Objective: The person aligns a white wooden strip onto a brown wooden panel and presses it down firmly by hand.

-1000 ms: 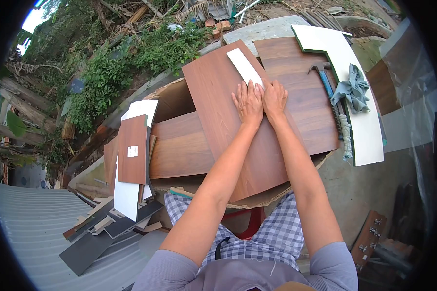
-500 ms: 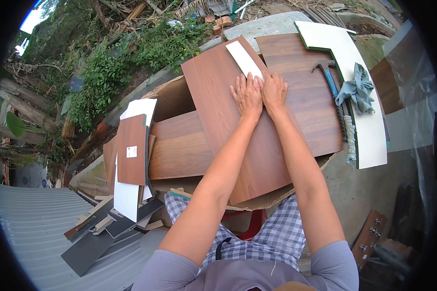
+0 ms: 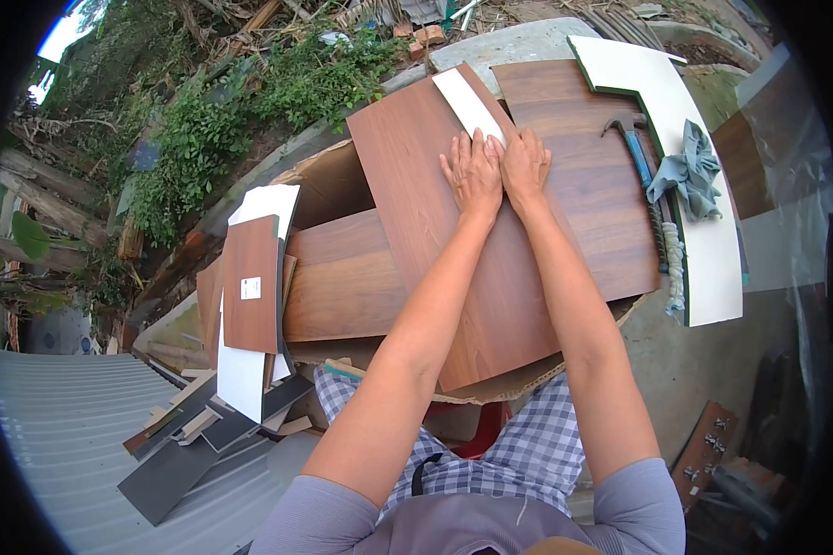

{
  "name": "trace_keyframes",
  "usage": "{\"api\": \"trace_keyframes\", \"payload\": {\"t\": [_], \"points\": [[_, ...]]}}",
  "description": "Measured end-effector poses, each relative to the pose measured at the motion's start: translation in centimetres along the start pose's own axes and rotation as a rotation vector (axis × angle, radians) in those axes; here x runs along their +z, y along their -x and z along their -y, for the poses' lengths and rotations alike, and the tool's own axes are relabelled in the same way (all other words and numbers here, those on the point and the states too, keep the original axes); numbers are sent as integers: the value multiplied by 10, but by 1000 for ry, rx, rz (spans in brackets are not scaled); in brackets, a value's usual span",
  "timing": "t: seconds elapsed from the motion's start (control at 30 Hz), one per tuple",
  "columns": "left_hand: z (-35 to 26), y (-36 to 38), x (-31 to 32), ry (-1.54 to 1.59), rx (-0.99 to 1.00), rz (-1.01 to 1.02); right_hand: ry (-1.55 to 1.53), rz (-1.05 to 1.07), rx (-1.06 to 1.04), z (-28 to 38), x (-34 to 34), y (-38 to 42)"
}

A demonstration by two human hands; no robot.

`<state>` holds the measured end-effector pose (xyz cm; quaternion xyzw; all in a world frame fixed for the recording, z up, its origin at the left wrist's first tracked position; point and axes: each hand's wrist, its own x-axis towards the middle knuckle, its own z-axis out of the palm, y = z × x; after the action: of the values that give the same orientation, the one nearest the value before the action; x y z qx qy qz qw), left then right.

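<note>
My left hand (image 3: 477, 178) lies flat, fingers stretched out, at the near end of a narrow white strip (image 3: 461, 97). Pressed close beside it, my right hand (image 3: 526, 168) rests palm down along the right edge of a reddish-brown wood-grain panel (image 3: 403, 166). Both hands are open, and the near part of the strip is hidden under their fingers. The panel lies slanted across a darker wood-grain board (image 3: 342, 277). Its right part carries a hammer (image 3: 634, 153) with a blue handle.
Right of the hammer, a crumpled blue-grey cloth (image 3: 690, 176) lies on a notched white board (image 3: 713, 268). Stacked panels (image 3: 250, 314) stand at left, above dark offcuts (image 3: 171, 476) on corrugated metal sheeting (image 3: 55, 435). Cardboard (image 3: 329, 180) shows beneath the boards; leafy plants (image 3: 194, 166) grow behind.
Both hands stay flat at the strip with almost no movement. The boards, hammer and cloth on the right appear slightly farther right and lower.
</note>
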<state>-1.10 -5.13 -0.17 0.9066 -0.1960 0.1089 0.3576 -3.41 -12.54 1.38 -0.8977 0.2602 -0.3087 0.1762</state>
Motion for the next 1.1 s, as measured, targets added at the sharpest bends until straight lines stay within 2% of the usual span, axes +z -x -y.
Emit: {"api": "trace_keyframes", "payload": {"t": [1.1], "points": [[-2, -6, -6, 12, -16, 8, -10, -47, -19, -1, 5, -4]]}}
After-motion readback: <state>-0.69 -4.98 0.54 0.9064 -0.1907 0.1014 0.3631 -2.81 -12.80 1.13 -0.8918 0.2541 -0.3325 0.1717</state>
